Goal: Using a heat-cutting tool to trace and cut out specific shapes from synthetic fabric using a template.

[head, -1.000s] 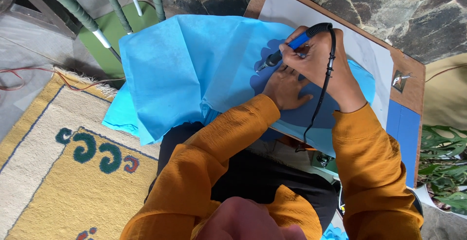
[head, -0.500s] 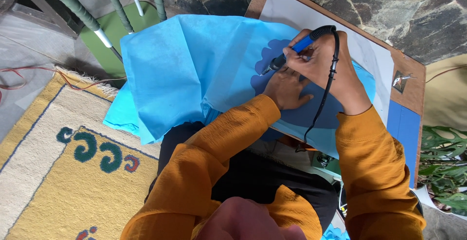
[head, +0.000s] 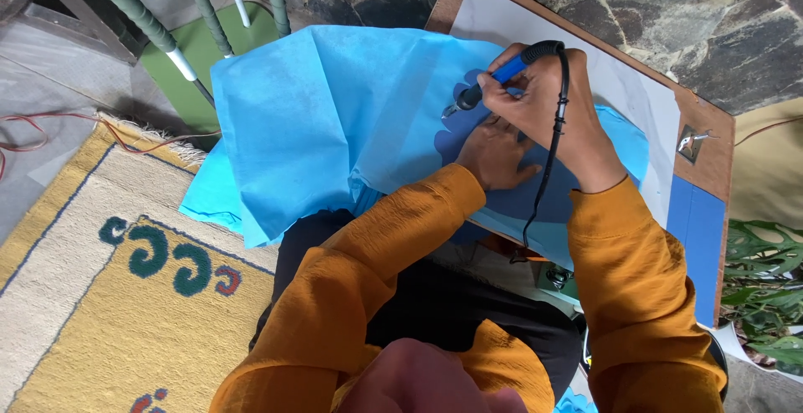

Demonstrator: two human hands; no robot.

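Both hands work: right hand [head: 544,103] grips corded tool [head: 500,75], left hand [head: 495,155] flattens blue sheet [head: 335,120].

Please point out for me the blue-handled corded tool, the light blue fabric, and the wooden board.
blue-handled corded tool [head: 508,71], head view, on its blue grip.
light blue fabric [head: 322,120], head view, on its wide flat middle.
wooden board [head: 713,153], head view, on its bare right corner.

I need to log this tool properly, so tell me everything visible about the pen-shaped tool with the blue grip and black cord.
The pen-shaped tool with the blue grip and black cord is slim, with a black front section narrowing to a thin metal tip. It lies tilted, tip pointing down-left at the light blue fabric sheet on the wooden board. The right hand grips it like a pen. The cord loops from its rear over that hand and down past the wrist. The left hand presses the fabric just below the tip.
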